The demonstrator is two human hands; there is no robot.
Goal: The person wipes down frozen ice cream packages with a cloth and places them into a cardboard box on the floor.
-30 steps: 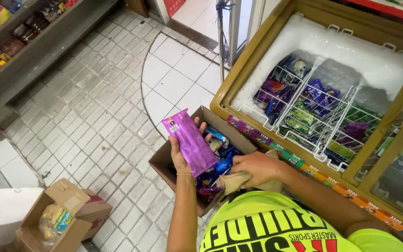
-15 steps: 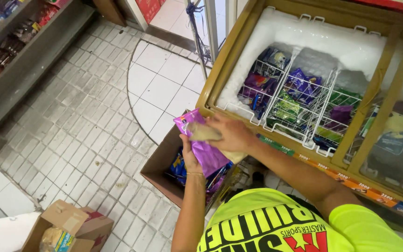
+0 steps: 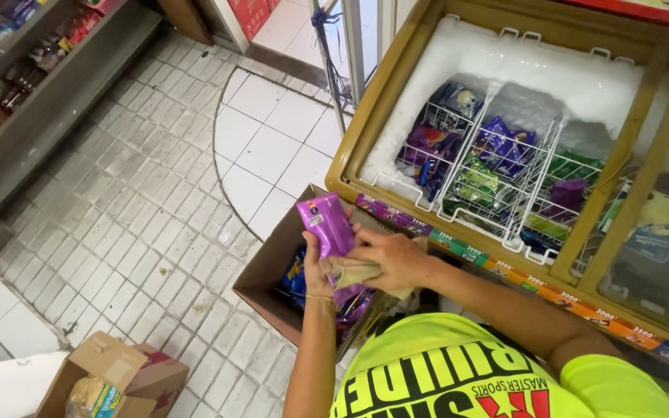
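My left hand (image 3: 320, 267) holds a purple ice-cream packet (image 3: 324, 224) upright over an open cardboard box (image 3: 269, 271) of blue and purple packets. My right hand (image 3: 392, 259) presses a beige cloth (image 3: 354, 271) against the lower part of that packet. Both hands are just in front of the open chest freezer (image 3: 365, 139), whose white wire baskets (image 3: 497, 178) hold purple, green and blue packets between frosted walls.
A second small cardboard box (image 3: 114, 379) with a yellow bag stands on the tiled floor at lower left. Shelves of goods (image 3: 32, 70) run along the left. A metal pole (image 3: 350, 46) rises beside the freezer's left corner.
The purple packet has stayed in my left hand while my right hand came from the box onto it with the cloth. My view has shifted toward the freezer.
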